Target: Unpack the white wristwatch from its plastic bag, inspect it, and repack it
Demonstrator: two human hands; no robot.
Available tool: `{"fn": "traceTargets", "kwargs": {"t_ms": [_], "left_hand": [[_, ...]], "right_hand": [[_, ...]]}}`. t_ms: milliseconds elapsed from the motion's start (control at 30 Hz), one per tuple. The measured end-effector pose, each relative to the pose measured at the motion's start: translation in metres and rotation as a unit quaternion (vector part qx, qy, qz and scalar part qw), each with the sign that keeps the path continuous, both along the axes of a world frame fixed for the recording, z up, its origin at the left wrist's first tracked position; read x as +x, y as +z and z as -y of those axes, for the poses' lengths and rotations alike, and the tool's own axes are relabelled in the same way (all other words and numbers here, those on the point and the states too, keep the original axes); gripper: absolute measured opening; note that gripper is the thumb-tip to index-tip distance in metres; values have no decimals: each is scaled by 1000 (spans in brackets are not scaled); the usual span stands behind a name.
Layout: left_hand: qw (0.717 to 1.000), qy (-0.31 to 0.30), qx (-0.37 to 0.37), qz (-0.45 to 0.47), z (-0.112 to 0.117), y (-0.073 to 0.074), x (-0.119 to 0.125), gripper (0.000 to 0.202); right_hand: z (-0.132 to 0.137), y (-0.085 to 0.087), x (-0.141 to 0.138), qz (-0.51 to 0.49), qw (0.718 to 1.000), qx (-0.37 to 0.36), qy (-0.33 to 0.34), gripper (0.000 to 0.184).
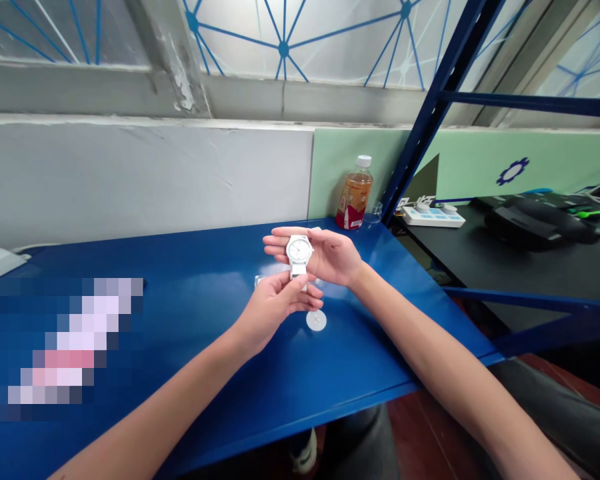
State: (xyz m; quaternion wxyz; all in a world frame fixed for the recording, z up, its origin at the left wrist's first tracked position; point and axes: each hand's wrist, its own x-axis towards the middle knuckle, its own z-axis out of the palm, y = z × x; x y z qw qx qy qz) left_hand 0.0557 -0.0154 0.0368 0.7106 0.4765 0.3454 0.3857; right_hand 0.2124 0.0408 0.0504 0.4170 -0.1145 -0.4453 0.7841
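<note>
In the head view, a person's left hand [275, 300] pinches the strap [298, 270] of a white watch [299, 251] at the clock's centre, the right hand [333, 257] open behind it, with a pale disc [317, 321] on the blue table [195, 287] toward five o'clock.

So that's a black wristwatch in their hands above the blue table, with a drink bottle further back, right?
Not black: the head view shows a white wristwatch. It is in the left hand and right hand above the blue table, with a drink bottle further back.
</note>
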Motion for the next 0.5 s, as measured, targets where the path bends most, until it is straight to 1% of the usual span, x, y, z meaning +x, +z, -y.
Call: {"fn": "traceTargets", "kwargs": {"t_ms": [133, 300, 500], "left_hand": [[1000, -12, -27, 10, -1, 1, 1, 24], [997, -43, -56, 34, 0, -1, 0, 19], [992, -100, -73, 37, 1, -4, 1, 27]], "right_hand": [[3, 4, 1, -9, 1000, -11, 16, 48], [3, 3, -1, 4, 999, -21, 27, 48], [5, 2, -3, 5, 998, -25, 52, 53]]}}
